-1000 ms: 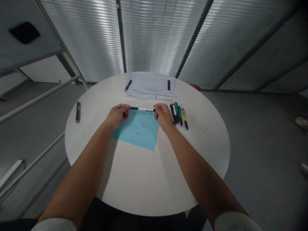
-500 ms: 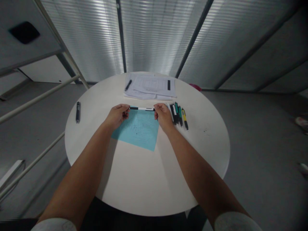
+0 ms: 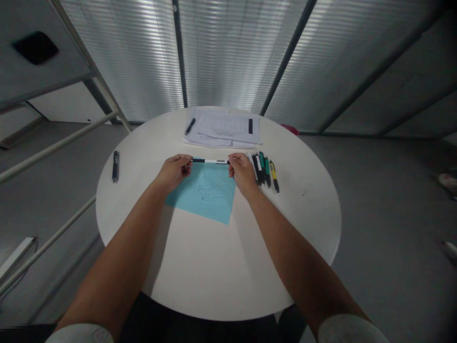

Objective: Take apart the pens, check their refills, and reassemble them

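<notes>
A white pen with black ends point(image 3: 211, 161) is stretched level between my two hands, over the far edge of a blue sheet of paper point(image 3: 205, 193). My left hand point(image 3: 174, 171) pinches its left tip, and my right hand point(image 3: 243, 172) pinches the right tip. Dark scribbles cover part of the blue sheet, which lies flat on the table. Just beyond my right hand lie several pens point(image 3: 263, 169) side by side, with black, white, green and yellow bodies. My right hand partly hides the nearest of them.
The round white table point(image 3: 214, 267) fills the middle. At its far side lies a stack of printed papers point(image 3: 224, 127) with a black pen point(image 3: 190, 126) on top. Another dark pen point(image 3: 115, 166) lies near the left edge. A white metal rail point(image 3: 60, 144) stands left of the table.
</notes>
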Demonstrator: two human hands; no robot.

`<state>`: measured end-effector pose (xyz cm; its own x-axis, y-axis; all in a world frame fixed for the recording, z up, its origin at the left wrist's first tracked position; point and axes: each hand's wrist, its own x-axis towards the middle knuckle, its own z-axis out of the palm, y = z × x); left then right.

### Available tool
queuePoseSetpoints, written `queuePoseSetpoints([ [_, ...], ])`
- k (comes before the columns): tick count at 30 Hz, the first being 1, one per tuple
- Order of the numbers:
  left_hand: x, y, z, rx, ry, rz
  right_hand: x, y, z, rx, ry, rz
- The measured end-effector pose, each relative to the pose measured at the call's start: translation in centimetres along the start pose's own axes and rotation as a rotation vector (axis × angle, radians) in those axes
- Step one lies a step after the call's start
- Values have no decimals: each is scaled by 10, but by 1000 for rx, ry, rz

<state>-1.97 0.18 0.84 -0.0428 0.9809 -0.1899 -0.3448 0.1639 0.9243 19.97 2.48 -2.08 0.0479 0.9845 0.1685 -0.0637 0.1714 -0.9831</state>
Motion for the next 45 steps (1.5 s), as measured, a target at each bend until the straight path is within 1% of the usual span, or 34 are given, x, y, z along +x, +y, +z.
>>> queuePoseSetpoints([
  [9, 0, 0, 0, -5, 4, -3, 0, -2, 1, -14, 12, -5],
  [21, -1, 1, 1, -13, 6, -8, -1, -3, 1, -24, 24, 28],
  [45, 1, -1, -2, -16, -1, -6, 0, 1, 0, -26, 1, 7],
])
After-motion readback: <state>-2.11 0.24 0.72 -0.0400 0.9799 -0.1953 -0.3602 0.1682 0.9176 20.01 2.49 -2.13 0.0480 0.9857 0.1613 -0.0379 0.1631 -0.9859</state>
